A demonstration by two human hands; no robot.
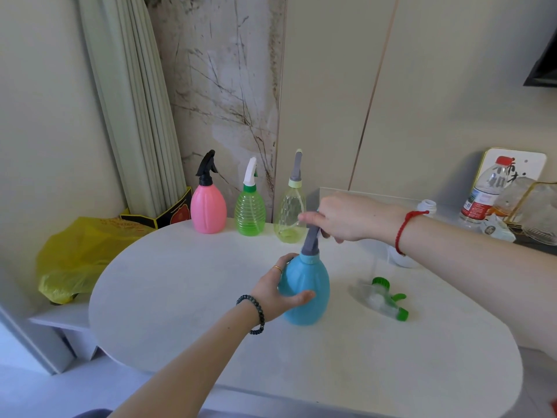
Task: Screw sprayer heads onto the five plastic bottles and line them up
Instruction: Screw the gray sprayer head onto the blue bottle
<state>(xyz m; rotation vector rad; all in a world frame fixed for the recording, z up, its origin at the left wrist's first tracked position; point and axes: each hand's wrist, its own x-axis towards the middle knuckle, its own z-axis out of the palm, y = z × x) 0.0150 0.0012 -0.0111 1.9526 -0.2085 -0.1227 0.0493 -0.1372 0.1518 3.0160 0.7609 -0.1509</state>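
Both forearms are bare, the left hand [275, 292] wearing a thin gold ring [277, 269] and a dark beaded bracelet [255, 312], the right hand [346, 218] a red cord [405, 229].

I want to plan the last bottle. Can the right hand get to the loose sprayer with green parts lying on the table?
Probably yes. The sprayer lies bare beside the blue bottle, but the right hand holds the grey head.

Your left hand [278, 292] is wrapping fingers and thumb around something, forearm reaching up from bottom. Your right hand [340, 220] is coming in from the right, palm down, fingers pinching closed.
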